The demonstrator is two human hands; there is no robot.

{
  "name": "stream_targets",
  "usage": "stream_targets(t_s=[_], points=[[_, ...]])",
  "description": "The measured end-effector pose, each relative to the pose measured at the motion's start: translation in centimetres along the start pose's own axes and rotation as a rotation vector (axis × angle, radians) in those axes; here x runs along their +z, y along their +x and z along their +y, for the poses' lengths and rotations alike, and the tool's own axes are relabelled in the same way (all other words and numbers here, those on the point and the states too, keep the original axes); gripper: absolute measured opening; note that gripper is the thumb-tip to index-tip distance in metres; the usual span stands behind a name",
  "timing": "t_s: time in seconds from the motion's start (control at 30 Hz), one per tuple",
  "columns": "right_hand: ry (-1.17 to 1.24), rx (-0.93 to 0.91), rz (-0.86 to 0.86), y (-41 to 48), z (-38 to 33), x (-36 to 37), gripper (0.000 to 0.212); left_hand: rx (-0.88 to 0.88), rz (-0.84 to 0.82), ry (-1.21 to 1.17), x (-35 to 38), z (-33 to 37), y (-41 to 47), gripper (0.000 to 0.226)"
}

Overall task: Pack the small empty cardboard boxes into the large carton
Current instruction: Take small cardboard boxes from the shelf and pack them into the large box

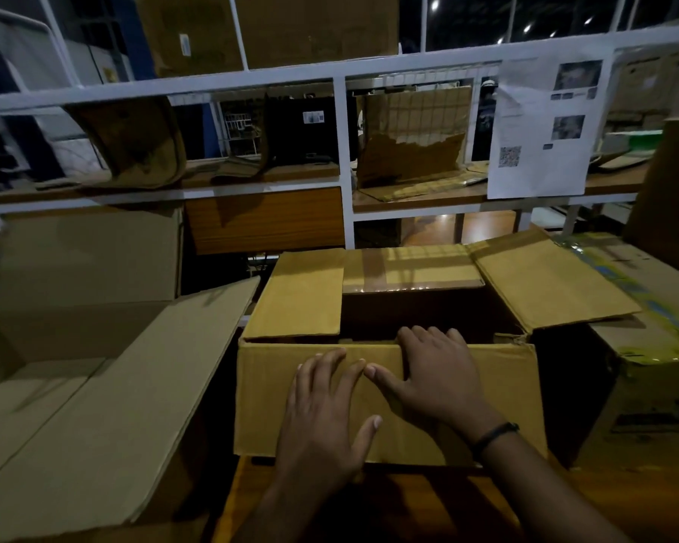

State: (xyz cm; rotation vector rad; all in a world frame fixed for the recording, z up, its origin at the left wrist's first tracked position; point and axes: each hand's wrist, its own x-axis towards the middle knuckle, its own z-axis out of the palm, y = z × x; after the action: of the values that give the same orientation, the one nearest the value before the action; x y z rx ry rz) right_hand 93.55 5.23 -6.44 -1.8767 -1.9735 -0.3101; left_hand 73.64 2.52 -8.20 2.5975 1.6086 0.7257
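1. Box point(487, 386): open, flaps spread outward, standing centre on the table point(408, 503), just beside the open carton point(114, 386) at left.
2. Left hand point(322, 417): fingers straight and spread, pressed flat on the box's near wall.
3. Right hand point(436, 378): fingers hooked over that wall's top rim, thumb stretched along the wall.

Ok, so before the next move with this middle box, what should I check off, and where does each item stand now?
1. Left hand flat against the front wall of the middle box: ok.
2. Right hand fingers hooked over the box's front rim: ok.
3. Middle box top flaps folded open: ok.
4. Middle box empty inside: cannot tell, the interior is dark.
5. Large carton on the left open at the top: ok.
6. Enough room left in the large carton: cannot tell, only part of its inside shows.
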Motion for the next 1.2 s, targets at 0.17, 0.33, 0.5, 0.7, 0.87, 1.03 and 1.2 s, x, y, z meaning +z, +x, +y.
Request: stream_targets(t_s=[0.17, 0.33, 0.5, 0.7, 0.87, 1.03, 1.2], points=[[0.019, 0.059, -0.011, -0.1, -0.5, -1.4, 0.073, 0.062, 0.059, 0.008, -0.6, -0.2, 0.7, 0.075], [0.014, 0.063, -0.032, -0.9, -1.1, -2.9, 0.079, -0.065, -0.01, 0.089, -1.8, 0.0, 1.6, 0.082], [0.029, 0.041, 0.01, -1.6, -1.1, -2.8, 0.083, -0.202, 0.137, 0.143, -4.4, -1.9, 3.6, 0.092], [0.061, 0.021, 0.018, -1.7, -0.9, -3.0, 0.085, -0.551, -0.027, 0.188, -6.3, -6.6, 4.5, 0.091], [0.034, 0.009, 0.057, -1.9, -1.1, -3.2, 0.083, -0.68, -0.091, 0.046, -5.6, -7.1, 3.5, 0.09], [0.046, 0.015, 0.022, -2.1, -1.1, -3.5, 0.084, -0.694, -0.181, 0.113, -6.1, -7.5, 4.2, 0.094], [0.139, 0.105, -0.239, -2.0, -1.5, -4.7, 0.087, -0.607, -0.284, 0.212, -6.7, -6.7, 5.1, 0.098]])
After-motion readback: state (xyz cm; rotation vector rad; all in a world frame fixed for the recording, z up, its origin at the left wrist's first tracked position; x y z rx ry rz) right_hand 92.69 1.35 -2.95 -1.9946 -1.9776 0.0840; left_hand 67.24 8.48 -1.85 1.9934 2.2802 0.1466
